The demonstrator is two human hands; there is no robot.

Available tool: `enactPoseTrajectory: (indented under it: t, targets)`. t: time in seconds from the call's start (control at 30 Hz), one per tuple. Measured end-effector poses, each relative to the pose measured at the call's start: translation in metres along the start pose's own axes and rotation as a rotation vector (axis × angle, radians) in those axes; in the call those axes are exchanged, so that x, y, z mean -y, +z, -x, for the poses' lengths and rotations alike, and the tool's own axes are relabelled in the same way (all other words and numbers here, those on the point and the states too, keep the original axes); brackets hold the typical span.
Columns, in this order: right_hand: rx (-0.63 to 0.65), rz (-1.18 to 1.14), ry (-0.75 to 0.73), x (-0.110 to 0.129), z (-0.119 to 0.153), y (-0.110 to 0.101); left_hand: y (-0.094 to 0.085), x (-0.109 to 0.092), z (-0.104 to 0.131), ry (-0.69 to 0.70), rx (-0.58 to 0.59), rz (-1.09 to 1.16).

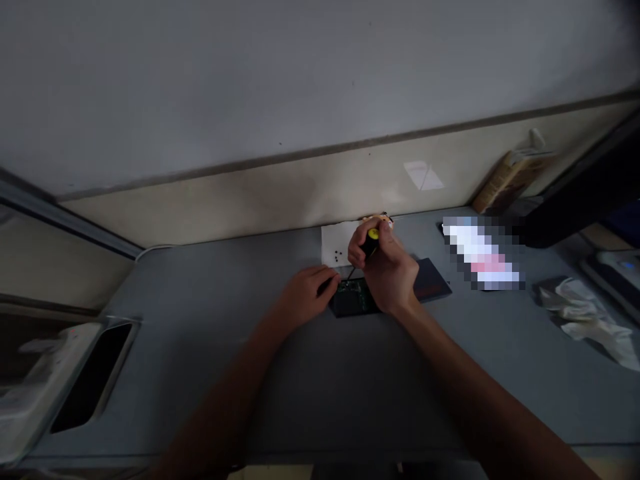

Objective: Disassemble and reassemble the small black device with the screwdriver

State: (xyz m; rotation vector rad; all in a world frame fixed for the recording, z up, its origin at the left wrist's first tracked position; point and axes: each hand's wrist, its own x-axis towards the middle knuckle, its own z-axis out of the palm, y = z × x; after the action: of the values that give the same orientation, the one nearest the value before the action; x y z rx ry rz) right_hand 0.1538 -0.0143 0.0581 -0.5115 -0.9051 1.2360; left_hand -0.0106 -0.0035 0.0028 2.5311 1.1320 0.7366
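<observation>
My right hand (387, 270) is wrapped round the black and yellow handle of a screwdriver (372, 241). Its thin shaft slants down to a dark flat device (350, 303) with a green circuit board exposed at its upper part. At the device's left upper edge, the thumb and fingers of my left hand (311, 293) close on its rim. Behind the device lies a white sheet of paper (333, 239) bearing several tiny dark pieces that look like screws. A dark flat panel (434, 280) shows to the right, partly covered by my right hand.
A small orange item (387, 219) sits behind my right hand. Rightward are a pixelated bright object (480, 257), crumpled tissue (585, 313) and a box or book (510, 177) leaning on the wall. A white-rimmed black object (93, 377) occupies the grey table's (215, 300) left end.
</observation>
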Motion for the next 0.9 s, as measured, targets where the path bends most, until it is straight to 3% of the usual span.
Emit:
enactPoseTrajectory:
  t: [0.9]
  targets:
    - [-0.033,-0.047,0.030,0.0001,0.0000,0.0001,0.0025,0.0021,0.0007,0.018,-0.008,-0.054]
